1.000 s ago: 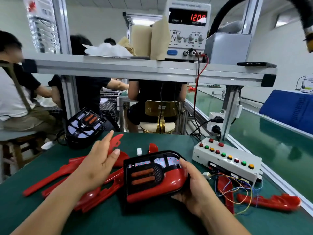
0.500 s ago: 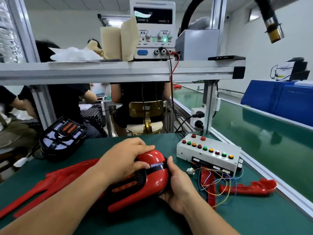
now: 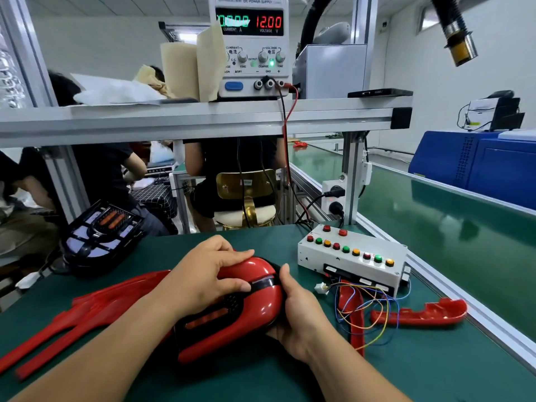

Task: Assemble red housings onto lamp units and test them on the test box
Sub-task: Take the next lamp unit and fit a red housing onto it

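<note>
Centrally, lamp unit (image 3: 214,317) under left hand (image 3: 200,282) fingers (image 3: 235,255), right hand (image 3: 301,311) apparently gripping

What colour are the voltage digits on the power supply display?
Red, reading 12.00 on the power supply; head view.

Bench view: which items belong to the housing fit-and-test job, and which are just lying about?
Job: left hand and right hand, both holding the lamp unit with red housing; loose red housings; second lamp unit; test box; power supply.
Lying about: paper roll; white wrapping; blue box; hose nozzle.
</note>
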`<state>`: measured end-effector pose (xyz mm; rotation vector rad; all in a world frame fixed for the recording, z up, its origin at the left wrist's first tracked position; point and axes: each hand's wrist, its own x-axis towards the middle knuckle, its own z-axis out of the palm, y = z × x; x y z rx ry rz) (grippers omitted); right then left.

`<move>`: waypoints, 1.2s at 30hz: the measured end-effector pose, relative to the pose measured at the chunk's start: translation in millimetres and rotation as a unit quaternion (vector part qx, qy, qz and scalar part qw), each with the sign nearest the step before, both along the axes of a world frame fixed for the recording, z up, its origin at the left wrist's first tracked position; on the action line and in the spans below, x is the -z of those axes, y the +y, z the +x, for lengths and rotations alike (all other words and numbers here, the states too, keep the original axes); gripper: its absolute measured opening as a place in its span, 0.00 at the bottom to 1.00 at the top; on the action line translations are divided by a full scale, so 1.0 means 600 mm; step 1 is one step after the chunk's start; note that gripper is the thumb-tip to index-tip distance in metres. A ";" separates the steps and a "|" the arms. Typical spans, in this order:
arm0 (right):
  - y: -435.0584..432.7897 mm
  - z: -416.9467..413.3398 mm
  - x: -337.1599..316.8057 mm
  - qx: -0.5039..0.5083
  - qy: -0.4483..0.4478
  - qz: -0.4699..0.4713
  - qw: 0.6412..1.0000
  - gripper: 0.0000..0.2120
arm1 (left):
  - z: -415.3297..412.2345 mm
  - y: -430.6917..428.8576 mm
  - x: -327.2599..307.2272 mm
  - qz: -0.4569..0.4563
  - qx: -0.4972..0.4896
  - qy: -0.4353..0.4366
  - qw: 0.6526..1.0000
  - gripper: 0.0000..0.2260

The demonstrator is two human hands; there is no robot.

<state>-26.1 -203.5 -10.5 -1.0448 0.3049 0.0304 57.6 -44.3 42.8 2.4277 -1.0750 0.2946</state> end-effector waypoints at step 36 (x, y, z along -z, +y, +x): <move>0.009 -0.004 0.007 -0.024 -0.079 -0.081 0.993 0.27 | -0.037 0.103 0.058 -0.135 -0.071 -0.046 0.987 0.11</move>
